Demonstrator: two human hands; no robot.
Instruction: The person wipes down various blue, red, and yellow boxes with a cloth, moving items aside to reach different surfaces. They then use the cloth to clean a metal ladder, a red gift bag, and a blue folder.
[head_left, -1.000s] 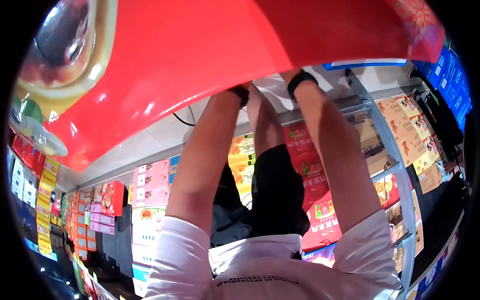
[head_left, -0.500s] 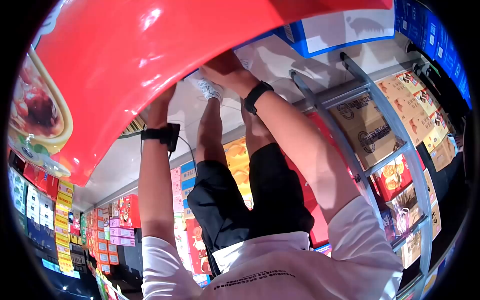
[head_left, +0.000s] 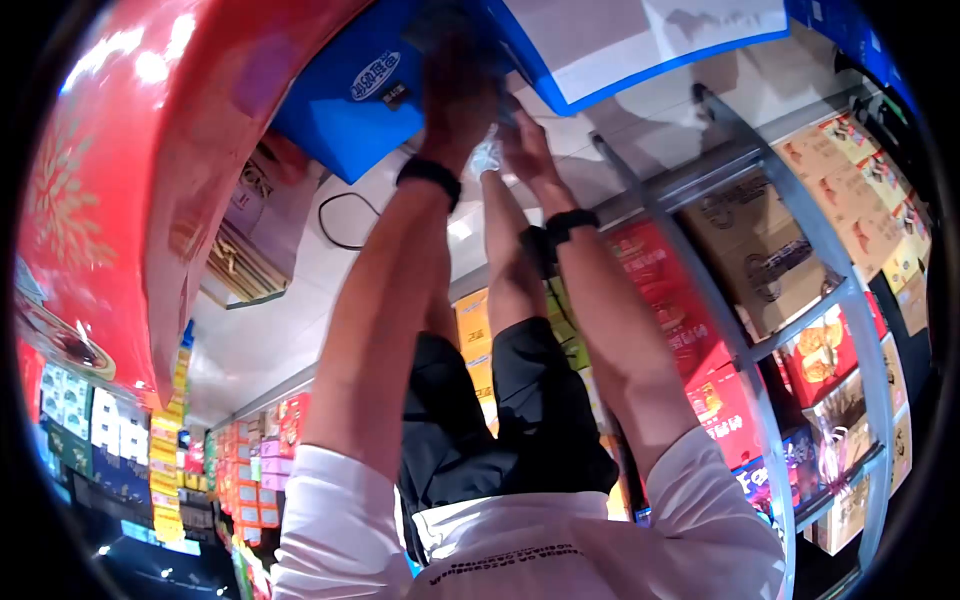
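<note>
In the head view my left hand reaches forward over a blue box with white lettering on its side. That hand is blurred and in shadow, its fingers hidden against the dark part of the box. Just to its right, my right hand is raised with its fingers stretched out, close to the left hand and near the blue box's right edge. Both wrists wear black bands. A large glossy red printed box stands on the left, apart from both hands.
A metal ladder leans at the right, beside brown cartons and red gift boxes. A blue-edged white panel lies at the upper right. An open carton and a black cable loop are on the pale floor.
The large red box has shifted left, uncovering the blue box and the open carton. My left hand has come out from behind it and moved right; my right hand has also moved right.
</note>
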